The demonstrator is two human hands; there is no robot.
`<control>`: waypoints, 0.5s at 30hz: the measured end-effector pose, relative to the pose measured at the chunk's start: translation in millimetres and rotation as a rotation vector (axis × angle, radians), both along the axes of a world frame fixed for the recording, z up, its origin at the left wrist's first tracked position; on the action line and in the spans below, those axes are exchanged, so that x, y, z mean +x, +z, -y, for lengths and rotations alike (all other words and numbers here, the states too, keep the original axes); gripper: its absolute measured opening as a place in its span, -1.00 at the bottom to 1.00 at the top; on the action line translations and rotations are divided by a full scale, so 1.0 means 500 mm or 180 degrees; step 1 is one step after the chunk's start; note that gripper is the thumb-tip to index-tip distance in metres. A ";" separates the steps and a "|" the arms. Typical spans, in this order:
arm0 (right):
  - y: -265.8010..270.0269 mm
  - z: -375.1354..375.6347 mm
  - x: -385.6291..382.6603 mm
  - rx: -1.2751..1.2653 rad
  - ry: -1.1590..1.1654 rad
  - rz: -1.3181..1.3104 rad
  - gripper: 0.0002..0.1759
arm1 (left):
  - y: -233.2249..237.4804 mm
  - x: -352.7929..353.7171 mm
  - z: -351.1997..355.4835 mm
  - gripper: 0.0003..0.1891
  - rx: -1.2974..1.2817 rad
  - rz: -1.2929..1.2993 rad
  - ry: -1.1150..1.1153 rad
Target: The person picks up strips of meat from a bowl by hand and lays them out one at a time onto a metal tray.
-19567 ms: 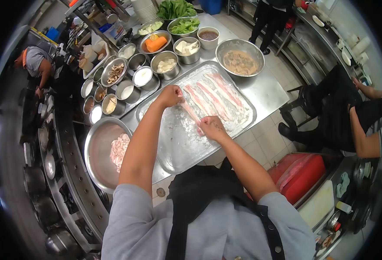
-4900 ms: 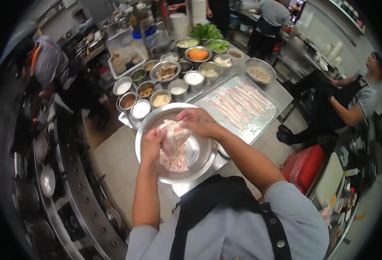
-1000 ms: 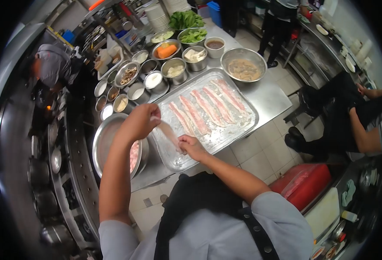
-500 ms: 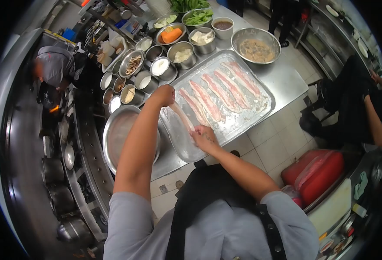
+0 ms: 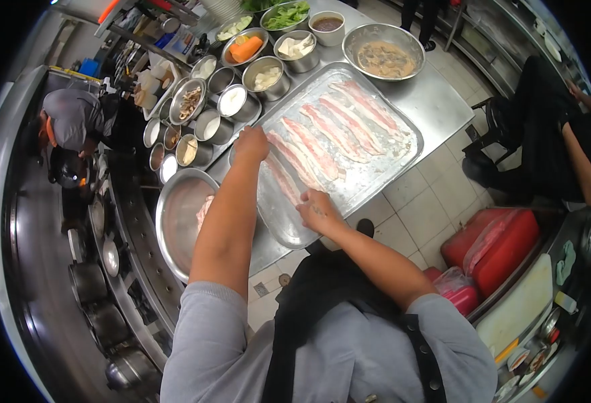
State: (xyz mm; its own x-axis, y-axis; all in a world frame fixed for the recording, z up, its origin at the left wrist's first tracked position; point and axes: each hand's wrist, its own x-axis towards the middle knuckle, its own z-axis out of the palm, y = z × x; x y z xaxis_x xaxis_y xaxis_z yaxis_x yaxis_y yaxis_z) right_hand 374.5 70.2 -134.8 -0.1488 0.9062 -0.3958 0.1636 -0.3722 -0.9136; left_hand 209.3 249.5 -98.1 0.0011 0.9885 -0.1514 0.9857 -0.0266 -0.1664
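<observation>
While the outermost pale meat strip (image 5: 283,180) lies stretched along the tray (image 5: 286,232) beside the other strips (image 5: 319,158), the right hand (image 5: 318,209) pinches its near end, fingertips nearly closed. Left hand (image 5: 251,145): fingers curled at the far end, grip hidden, cannot tell. Strip appears aligned with the row, judged largely supported by the metal.

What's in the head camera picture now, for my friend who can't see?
A bare left hand and right hand hold opposite ends of a pink-and-white raw meat strip at a rectangular silver metal tray, beside similar strips. Small round metal containers of food stand beyond; a big round metal bowl stands left.
</observation>
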 end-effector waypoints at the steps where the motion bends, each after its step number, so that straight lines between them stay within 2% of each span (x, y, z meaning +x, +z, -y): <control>1: -0.002 0.008 0.007 0.0393 0.0151 0.0262 -0.77 | 0.008 0.003 0.000 -0.73 0.0072 0.0117 0.0117; 2: -0.003 0.014 0.014 0.0409 0.0192 0.0252 -0.77 | 0.018 0.003 -0.001 -0.73 0.0151 0.0232 0.0241; 3: 0.029 0.017 0.027 0.0465 0.0578 0.0670 -0.75 | 0.027 -0.001 -0.012 -0.73 0.0171 0.0223 0.0291; 4: 0.049 0.019 0.037 0.0531 0.0969 0.1087 -0.73 | 0.041 -0.009 -0.028 -0.73 -0.0166 0.0343 0.0137; 5: 0.050 0.020 0.045 0.0571 0.1034 0.1073 -0.73 | 0.052 -0.022 -0.031 -0.72 -0.0496 0.0466 -0.0004; 7: 0.047 0.030 0.055 0.1078 0.1122 0.1193 -0.70 | 0.173 -0.004 0.008 -0.71 -0.0615 0.0744 -0.0544; 8: 0.059 0.032 0.057 0.1116 0.1231 0.1173 -0.70 | 0.213 -0.021 0.038 -0.68 -0.0345 0.1667 -0.0384; 9: 0.082 0.030 0.061 0.1193 0.1146 0.1220 -0.68 | 0.268 -0.032 0.068 -0.68 -0.0402 0.1848 -0.0249; 10: 0.109 0.026 0.060 0.1274 0.1048 0.1276 -0.66 | 0.312 -0.060 0.106 -0.71 -0.0094 0.2073 -0.0463; 12: 0.163 0.009 0.046 0.1266 0.1204 0.1298 -0.65 | 0.370 -0.140 0.181 -0.69 0.0146 0.2594 -0.0368; 15: 0.258 -0.008 0.003 0.1401 0.1393 0.1230 -0.65 | 0.421 -0.247 0.307 -0.77 0.0451 0.2557 -0.0002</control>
State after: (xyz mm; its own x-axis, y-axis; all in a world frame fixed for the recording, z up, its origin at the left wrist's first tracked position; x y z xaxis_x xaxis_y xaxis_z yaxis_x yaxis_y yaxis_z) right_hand 375.9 74.3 -5.6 -0.4571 0.8830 -0.1061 0.5542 0.1895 -0.8105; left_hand 85.7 95.9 112.6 0.0566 0.9981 0.0223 0.8056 -0.0589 0.5895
